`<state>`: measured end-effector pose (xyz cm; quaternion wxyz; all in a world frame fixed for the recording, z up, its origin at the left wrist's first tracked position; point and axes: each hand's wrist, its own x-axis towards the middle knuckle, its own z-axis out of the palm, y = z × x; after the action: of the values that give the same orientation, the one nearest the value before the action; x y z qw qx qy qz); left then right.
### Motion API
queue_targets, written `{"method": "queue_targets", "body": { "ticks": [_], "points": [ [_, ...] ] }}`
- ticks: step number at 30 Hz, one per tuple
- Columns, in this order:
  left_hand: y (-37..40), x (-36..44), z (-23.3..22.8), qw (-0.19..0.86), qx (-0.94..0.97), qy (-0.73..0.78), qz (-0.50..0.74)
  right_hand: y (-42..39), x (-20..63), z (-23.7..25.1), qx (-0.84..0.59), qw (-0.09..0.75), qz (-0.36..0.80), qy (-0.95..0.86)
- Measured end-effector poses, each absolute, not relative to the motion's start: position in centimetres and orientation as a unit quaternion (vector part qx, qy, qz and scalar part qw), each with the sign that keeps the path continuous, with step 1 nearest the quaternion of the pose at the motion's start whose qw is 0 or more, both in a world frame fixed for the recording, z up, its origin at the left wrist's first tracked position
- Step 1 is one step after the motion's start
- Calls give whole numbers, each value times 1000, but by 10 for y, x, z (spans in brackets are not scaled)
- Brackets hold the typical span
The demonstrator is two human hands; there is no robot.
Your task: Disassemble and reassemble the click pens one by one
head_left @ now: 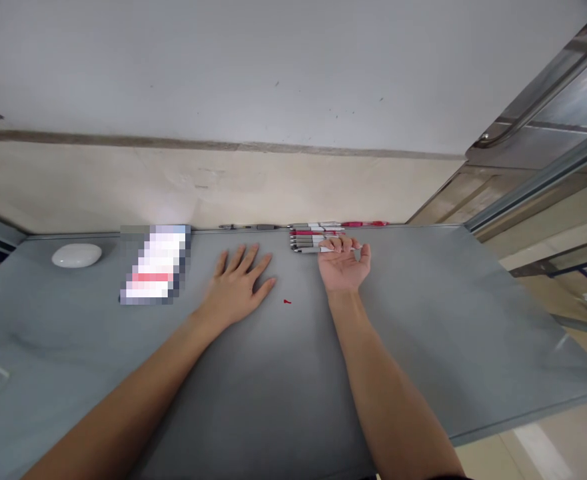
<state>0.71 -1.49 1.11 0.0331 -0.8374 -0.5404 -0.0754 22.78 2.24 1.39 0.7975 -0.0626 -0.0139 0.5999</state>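
My left hand (238, 283) lies flat on the grey tabletop (283, 387), fingers spread, holding nothing. My right hand (346, 267) is turned palm up with its fingers curled around the nearest white-and-grey pen (307, 250); part of that pen is hidden by the fingers. Just beyond it, several pens (300, 238) lie side by side with their tips pointing left, one of them red. Against the wall, a dark grey pen (266, 227) lies to the left of this row, and a red pen (366, 223) to its right.
At the left, a phone (158, 263) with a blurred screen lies near a white oval case (76, 255). A small red mark (287, 301) shows between my hands. The wall (273, 183) bounds the table at the back; metal framing (538, 187) stands at the right.
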Motion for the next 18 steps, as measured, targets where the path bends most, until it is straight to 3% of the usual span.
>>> {"method": "queue_targets", "body": {
  "ticks": [18],
  "points": [
    [-15,7,11,26,-835,-543,-83,24,229,13,-51,799,599,-6]
  ]
}}
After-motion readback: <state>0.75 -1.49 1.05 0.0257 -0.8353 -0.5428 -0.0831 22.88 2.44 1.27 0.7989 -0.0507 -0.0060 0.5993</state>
